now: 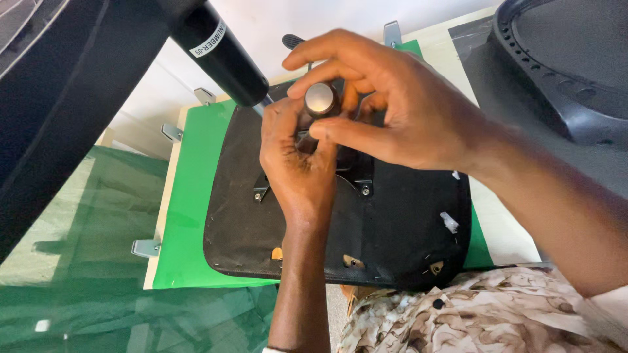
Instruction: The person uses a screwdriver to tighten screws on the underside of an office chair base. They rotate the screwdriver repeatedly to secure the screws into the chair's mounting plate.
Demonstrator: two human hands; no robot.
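- Seat base (392, 229), black and turned underside up, fills the centre of the frame. It lies on a green sheet (190, 216) over the pale worktop (510, 229), and I judge it wants to stay flat there while I work on it.
- Black cylinder (219, 52) with a white label slants in from the upper left, its lower end just beside my fingers. I would keep my knuckles from knocking it.
- Another black moulded part (562, 72) sits at the upper right, well apart from my hands.
- My right hand (399, 104), at upper centre, curls over from above, fingertips pinching the knob.
- My left hand (297, 163), just below it, is clenched around the fitting beneath the knob. I think it should brace that part so only the knob turns.
- Metal bracket (360, 180) is screwed to the seat base, mostly hidden under my hands.
- Knob (319, 99), small, with a round silvery cap, faces up toward me at upper centre. Holding it square to its stem seems wise.
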